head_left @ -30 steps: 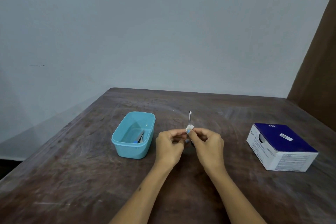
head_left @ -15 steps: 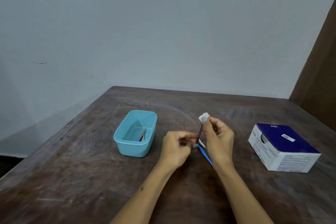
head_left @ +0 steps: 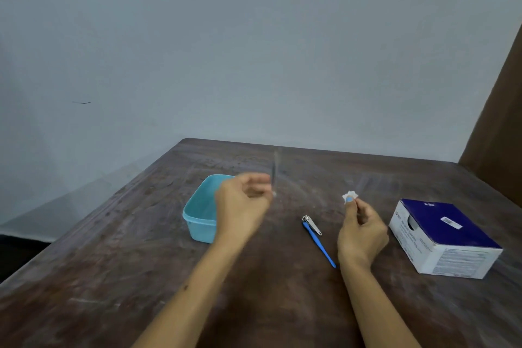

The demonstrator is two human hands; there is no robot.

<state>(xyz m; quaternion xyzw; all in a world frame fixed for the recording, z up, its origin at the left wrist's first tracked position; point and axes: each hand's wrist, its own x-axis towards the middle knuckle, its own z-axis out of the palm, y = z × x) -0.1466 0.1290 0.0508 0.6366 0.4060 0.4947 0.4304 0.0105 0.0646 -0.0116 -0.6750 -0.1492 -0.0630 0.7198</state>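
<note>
My left hand [head_left: 243,203] is raised over the table beside the turquoise tub [head_left: 199,213] and pinches a thin metal tool [head_left: 274,171], blurred by motion and pointing up. My right hand [head_left: 361,230] pinches a small white swab [head_left: 349,196] between thumb and fingertips, held up above the table. Between the two hands a silver nail clipper [head_left: 311,224] and a slim blue tool [head_left: 319,243] lie on the wooden table [head_left: 141,277].
A blue-and-white cardboard box [head_left: 443,240] with a dispensing hole stands at the right. The turquoise tub's contents are hidden behind my left hand. A grey wall closes the far side, and a brown panel [head_left: 500,121] stands at the right edge.
My hands have drawn apart: the left swung toward the tub with the metal tool, the right moved right with the swab. The clipper and blue tool now lie uncovered.
</note>
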